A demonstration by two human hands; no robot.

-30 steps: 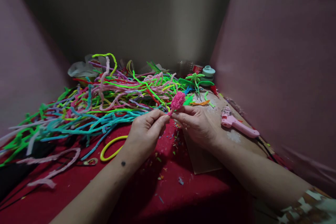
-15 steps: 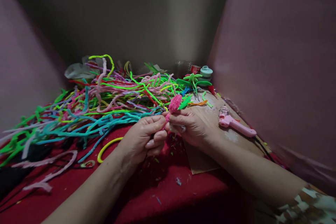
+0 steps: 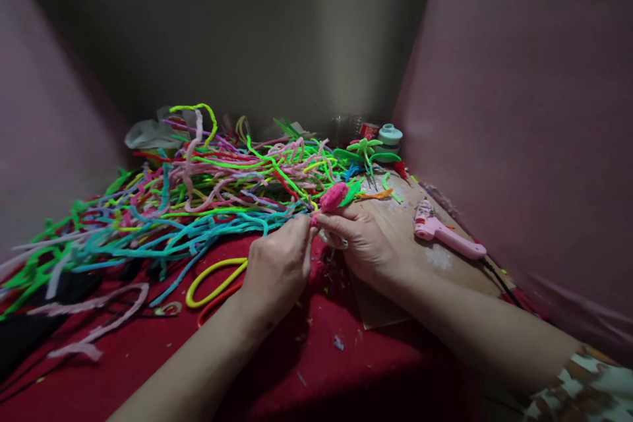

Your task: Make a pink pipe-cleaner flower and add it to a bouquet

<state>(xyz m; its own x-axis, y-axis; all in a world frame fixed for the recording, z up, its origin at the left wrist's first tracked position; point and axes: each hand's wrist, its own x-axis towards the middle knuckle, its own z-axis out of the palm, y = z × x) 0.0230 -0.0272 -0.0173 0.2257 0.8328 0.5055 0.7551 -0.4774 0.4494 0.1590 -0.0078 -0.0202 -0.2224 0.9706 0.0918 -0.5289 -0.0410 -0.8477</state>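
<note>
My left hand (image 3: 277, 257) has rolled over, pinching the pink stem (image 3: 315, 218) my right hand (image 3: 364, 241) also grips, best kept steady.

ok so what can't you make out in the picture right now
All in the head view:
Left hand: most fingertips hidden by its own back.
Pink piece: lower end covered by the left hand and right hand.
Yellow loop: right end hidden behind the left hand.
Red label: too small and dim to read.
Patterned sleeve: cut off by the right and bottom edges.
</note>
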